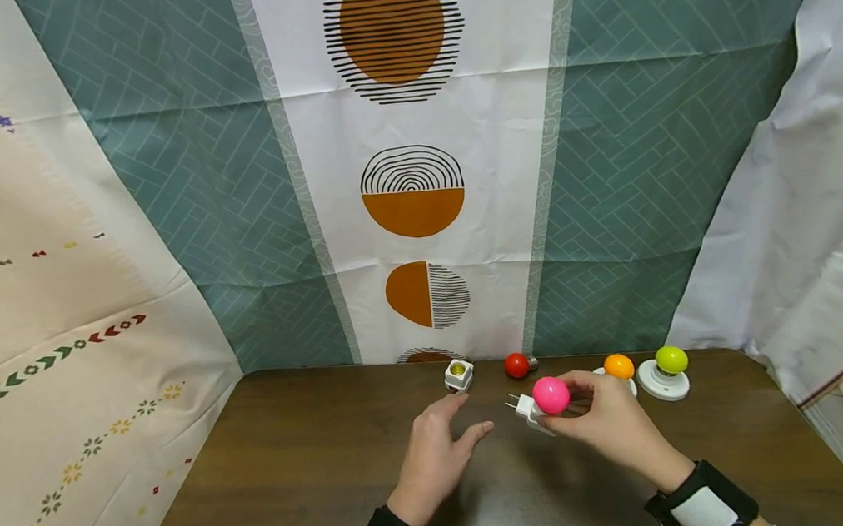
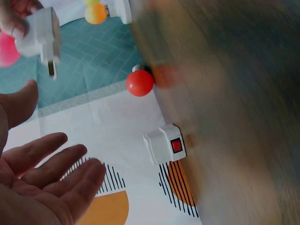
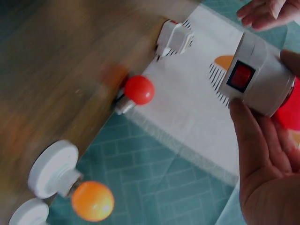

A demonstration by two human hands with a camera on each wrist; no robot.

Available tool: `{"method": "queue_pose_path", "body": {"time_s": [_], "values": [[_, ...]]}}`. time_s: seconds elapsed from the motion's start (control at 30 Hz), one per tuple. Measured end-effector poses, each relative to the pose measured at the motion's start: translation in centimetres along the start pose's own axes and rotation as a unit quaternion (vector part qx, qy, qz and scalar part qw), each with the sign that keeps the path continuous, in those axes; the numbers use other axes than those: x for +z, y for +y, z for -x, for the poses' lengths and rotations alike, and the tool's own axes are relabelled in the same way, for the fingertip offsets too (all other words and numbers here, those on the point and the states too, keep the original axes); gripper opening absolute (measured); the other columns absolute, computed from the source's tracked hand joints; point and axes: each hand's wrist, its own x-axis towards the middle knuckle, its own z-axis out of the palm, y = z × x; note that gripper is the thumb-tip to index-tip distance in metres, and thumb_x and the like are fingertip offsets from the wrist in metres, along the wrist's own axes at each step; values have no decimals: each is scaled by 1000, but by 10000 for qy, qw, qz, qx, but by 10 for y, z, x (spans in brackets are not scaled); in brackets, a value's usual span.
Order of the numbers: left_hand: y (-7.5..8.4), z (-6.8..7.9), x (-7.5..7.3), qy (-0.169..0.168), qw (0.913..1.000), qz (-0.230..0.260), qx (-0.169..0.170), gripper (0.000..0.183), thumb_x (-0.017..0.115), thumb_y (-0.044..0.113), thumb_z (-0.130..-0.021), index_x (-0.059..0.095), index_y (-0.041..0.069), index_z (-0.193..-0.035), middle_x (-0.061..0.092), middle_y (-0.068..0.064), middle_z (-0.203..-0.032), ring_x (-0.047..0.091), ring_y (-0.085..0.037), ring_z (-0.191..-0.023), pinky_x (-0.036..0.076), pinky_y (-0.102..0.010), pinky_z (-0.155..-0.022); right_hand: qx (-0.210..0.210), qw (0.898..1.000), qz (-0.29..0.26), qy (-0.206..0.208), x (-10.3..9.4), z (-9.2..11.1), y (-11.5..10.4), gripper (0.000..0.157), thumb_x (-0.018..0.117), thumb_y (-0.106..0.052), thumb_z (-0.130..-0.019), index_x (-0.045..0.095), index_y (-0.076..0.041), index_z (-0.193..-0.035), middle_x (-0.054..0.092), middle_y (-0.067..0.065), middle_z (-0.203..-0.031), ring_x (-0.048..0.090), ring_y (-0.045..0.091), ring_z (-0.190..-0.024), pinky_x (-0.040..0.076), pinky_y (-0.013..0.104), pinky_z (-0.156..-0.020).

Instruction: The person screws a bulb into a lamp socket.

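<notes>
My right hand (image 1: 619, 414) pinches a white plug-in lamp socket (image 3: 262, 84) with a pink bulb (image 1: 551, 395) seated in it. Its metal prongs point left in the head view, and a red switch (image 3: 241, 74) shows on its side in the right wrist view. To the left, my left hand (image 1: 437, 455) is held over the table with its fingers spread loosely and nothing in them. Just beyond its fingertips stands a second white plug-in socket (image 1: 459, 377) with its opening upward and no bulb in it; it also has a red switch (image 2: 176, 145).
A red bulb (image 1: 517, 365) lies on its side near the wooden table's (image 1: 297, 474) back edge. At the back right, an orange bulb (image 1: 619, 366) and a yellow-green bulb (image 1: 672, 360) sit in round white bases. A patterned cloth (image 1: 409, 122) hangs behind the table.
</notes>
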Motion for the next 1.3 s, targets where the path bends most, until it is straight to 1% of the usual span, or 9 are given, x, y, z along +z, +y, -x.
{"method": "queue_pose_path", "body": {"time_s": [0.17, 0.27, 0.4, 0.57, 0.83, 0.97, 1.07, 1.2, 1.3], "values": [[-5, -1, -3, 246, 9988, -357, -234, 48, 68, 44, -81, 63, 12, -117, 58, -4, -120, 49, -21, -115, 41, -40, -91, 299, 9930, 910, 689, -18, 6, 14, 50, 84, -42, -61, 65, -12, -96, 64, -3, -90, 60, 10, -78, 49, 24, -66], [-9, 0, -3, 349, 9971, -605, -289, 46, 67, 43, -82, 64, 9, -113, 59, -8, -118, 48, -25, -117, 40, -44, -91, 576, 9851, 1325, 936, -27, 11, 23, 54, 82, -46, -62, 65, -9, -97, 64, 0, -88, 60, 12, -75, 48, 23, -65], [-15, 1, -1, 322, 9941, -977, -338, 46, 66, 43, -83, 65, 8, -112, 60, -8, -116, 48, -27, -117, 40, -45, -91, 825, 9752, 1678, 1182, -36, 19, 35, 56, 81, -49, -63, 65, -7, -97, 64, 0, -83, 59, 11, -70, 48, 24, -63], [-17, 4, -3, 365, 9899, -1320, -363, 48, 64, 47, -83, 65, 8, -111, 61, -7, -114, 49, -27, -116, 41, -45, -90, 1002, 9634, 2128, 1289, -49, 29, 55, 57, 79, -52, -63, 66, -7, -94, 63, -1, -78, 57, 12, -69, 46, 28, -59], [-19, 3, -3, 249, 9905, -1218, -583, 47, 63, 48, -84, 66, 9, -109, 63, -6, -110, 50, -27, -115, 42, -45, -89, 1252, 9480, 2560, 1417, -68, 40, 79, 52, 80, -50, -61, 62, -7, -81, 57, -4, -67, 50, 15, -60, 39, 32, -52], [-19, 2, -5, 227, 9906, -1197, -624, 48, 62, 49, -84, 66, 8, -109, 63, -6, -110, 49, -28, -115, 41, -46, -90, 1553, 9433, 2591, 1378, -80, 41, 88, 56, 79, -53, -62, 62, -3, -82, 57, -2, -66, 49, 18, -59, 38, 33, -51], [-20, 1, -5, 269, 9909, -1194, -565, 48, 62, 49, -85, 66, 8, -109, 63, -6, -109, 50, -28, -114, 41, -45, -89, 1870, 9360, 2653, 1364, -92, 43, 94, 59, 77, -55, -63, 61, -2, -82, 56, 0, -66, 50, 22, -62, 37, 34, -52], [-20, 2, -6, 228, 9902, -1238, -611, 47, 62, 49, -84, 67, 8, -107, 64, -6, -107, 51, -27, -113, 42, -46, -88, 2205, 9272, 2756, 1257, -105, 47, 102, 56, 77, -55, -64, 59, -3, -76, 55, 0, -63, 50, 26, -64, 35, 36, -53], [-20, 3, -5, 140, 9895, -1241, -727, 48, 63, 49, -84, 67, 8, -107, 64, -6, -107, 52, -27, -112, 42, -46, -88, 2343, 9245, 2762, 1190, -110, 49, 106, 54, 76, -53, -65, 58, -4, -74, 54, 0, -62, 49, 26, -64, 35, 36, -53]]}}
